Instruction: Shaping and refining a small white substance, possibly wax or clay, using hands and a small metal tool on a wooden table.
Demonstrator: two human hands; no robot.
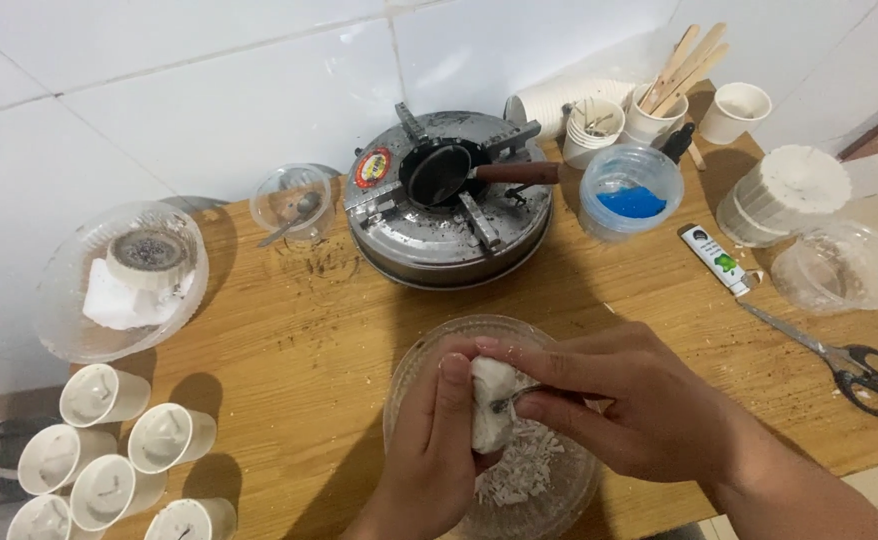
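Down at 6 o'clock, the left hand (pixel 437 440) is closed around a white wax lump (pixel 492 402), thumb pressed on its front. Meanwhile the right hand (pixel 627 400) pinches a thin metal blade (pixel 515 399) against the lump. Both hover over a clear glass bowl (pixel 418 355) holding white shavings (pixel 521 470). At 12 o'clock sits a small stove (pixel 446 225).

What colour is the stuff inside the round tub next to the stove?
Bright blue. The stuff sits in the clear tub, seen best in the head view.
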